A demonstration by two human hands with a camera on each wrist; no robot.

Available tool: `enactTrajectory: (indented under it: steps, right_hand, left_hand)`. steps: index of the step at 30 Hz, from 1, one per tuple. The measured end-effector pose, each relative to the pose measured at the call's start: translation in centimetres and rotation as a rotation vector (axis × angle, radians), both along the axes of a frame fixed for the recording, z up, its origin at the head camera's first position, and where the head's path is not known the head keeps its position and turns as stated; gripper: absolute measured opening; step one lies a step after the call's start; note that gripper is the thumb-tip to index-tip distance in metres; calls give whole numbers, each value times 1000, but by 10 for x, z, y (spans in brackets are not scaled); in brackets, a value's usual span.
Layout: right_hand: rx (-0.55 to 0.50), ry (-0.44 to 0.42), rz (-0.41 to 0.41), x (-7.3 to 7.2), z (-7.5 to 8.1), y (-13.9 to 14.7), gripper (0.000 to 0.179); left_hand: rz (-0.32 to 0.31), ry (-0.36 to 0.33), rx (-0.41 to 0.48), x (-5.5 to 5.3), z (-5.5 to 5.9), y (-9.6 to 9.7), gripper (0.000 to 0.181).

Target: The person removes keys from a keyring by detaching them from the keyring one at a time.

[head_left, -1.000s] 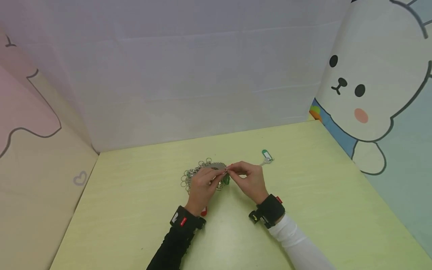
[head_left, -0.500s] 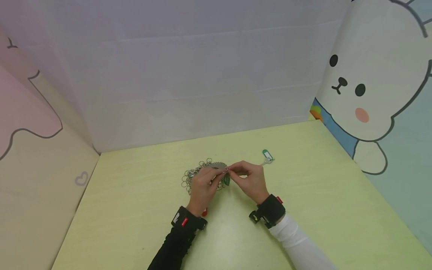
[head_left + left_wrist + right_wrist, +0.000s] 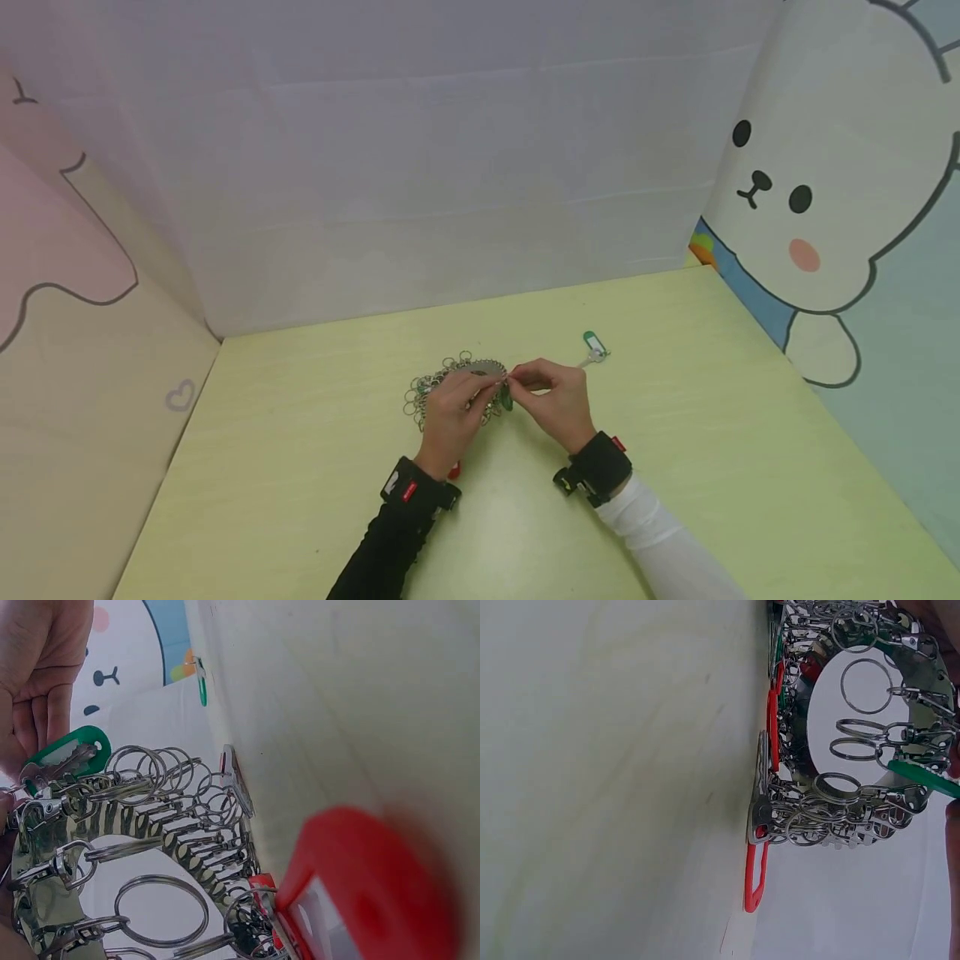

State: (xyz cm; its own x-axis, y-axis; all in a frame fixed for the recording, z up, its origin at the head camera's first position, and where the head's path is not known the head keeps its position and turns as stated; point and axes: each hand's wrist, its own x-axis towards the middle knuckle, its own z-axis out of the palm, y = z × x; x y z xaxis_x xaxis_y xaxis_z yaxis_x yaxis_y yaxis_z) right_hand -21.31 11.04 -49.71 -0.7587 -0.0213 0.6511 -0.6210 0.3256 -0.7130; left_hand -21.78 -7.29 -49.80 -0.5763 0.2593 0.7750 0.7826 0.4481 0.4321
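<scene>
In the head view my left hand [image 3: 452,412] and right hand [image 3: 555,404] meet fingertip to fingertip at the right side of a metal key holder [image 3: 483,367]. It is a flat ring hung all round with small clasps and split rings [image 3: 161,911]. The left fingers pinch a clasp at its edge. Between the right thumb and forefinger is the split ring of a key [image 3: 71,761] with a green tag [image 3: 922,778], which hangs just below the fingertips. The pinched ends are mostly hidden by the fingers.
Another key with a green tag [image 3: 594,343] lies on the table beyond the right hand. Red key tags [image 3: 756,877] lie under and beside the holder, one [image 3: 454,471] near the left wrist. A white curtain [image 3: 450,167] stands behind the table.
Both hands stay almost in place, still pinching at the holder's edge. The green tag under the fingertips has swung and shifted slightly to the right.
</scene>
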Motion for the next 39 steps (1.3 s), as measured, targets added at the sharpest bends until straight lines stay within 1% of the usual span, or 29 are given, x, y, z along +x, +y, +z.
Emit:
enactTrajectory:
  steps: [3, 7, 9, 12, 16, 18, 21, 25, 27, 30, 33, 39]
  right_hand:
    - [34, -7, 8, -1, 1, 1, 12]
    - [118, -22, 11, -2, 3, 3, 11]
    - [154, -19, 13, -2, 4, 4, 12]
    - [191, -12, 28, -2, 6, 4, 13]
    - [251, 13, 43, -2, 6, 3, 14]
    - [291, 39, 44, -2, 6, 3, 15]
    - [364, 119, 40, -2, 7, 4, 17]
    - [461, 238, 48, -3, 11, 5, 21]
    - [487, 271, 57, -4, 12, 6, 22]
    - [487, 276, 69, -4, 14, 7, 21]
    - [445, 239, 87, -4, 13, 7, 21]
    - [344, 152, 89, -3, 8, 6, 37]
  left_hand:
    - [-23, -18, 8, -2, 0, -2, 13]
    - [-81, -63, 14, -4, 0, -6, 15]
    - [-100, -84, 14, -6, -1, -8, 14]
    - [-108, -98, 24, -7, -2, -10, 13]
    - [-98, -90, 39, -8, -4, -11, 13]
    - [-91, -91, 44, -8, -4, -11, 14]
    - [-89, -110, 48, -7, -4, -11, 13]
    - [-113, -153, 55, -7, -3, -12, 11]
    - [-126, -168, 57, -7, -3, -13, 10]
    - [-134, -174, 55, -7, -2, -13, 10]
    - [-129, -175, 50, -7, -2, -14, 9]
    - [-120, -182, 49, -6, -3, -13, 8]
